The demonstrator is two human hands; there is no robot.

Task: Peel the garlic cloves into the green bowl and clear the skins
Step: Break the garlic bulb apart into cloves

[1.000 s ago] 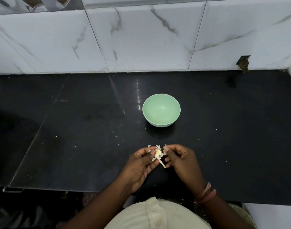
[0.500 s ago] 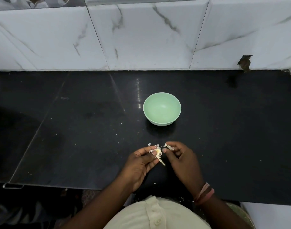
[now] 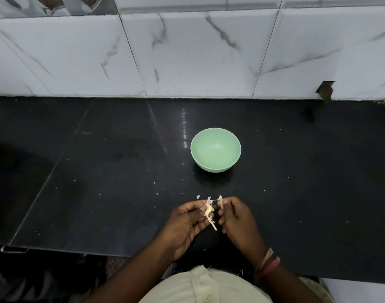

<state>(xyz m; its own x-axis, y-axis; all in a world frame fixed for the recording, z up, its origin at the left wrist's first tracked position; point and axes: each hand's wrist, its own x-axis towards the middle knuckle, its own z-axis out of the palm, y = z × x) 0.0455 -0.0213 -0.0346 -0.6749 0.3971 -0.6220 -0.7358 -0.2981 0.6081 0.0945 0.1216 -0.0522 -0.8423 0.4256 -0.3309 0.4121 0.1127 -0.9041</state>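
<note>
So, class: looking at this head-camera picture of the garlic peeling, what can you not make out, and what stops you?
- Garlic clove, head view: mostly covered by left hand fingers; how much skin remains is unclear.
- Scrap pinched by right hand: too small to tell skin from clove.
- White specks on the counter: too small to identify.
- Green bowl: looks empty; tiny bits would not show.

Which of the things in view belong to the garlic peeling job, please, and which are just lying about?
Part of the job:
garlic clove, held in the left hand
strip of skin, pinched by the right hand
green bowl
skin bits on the counter

Just there:
wristbands
broken tile corner
</note>
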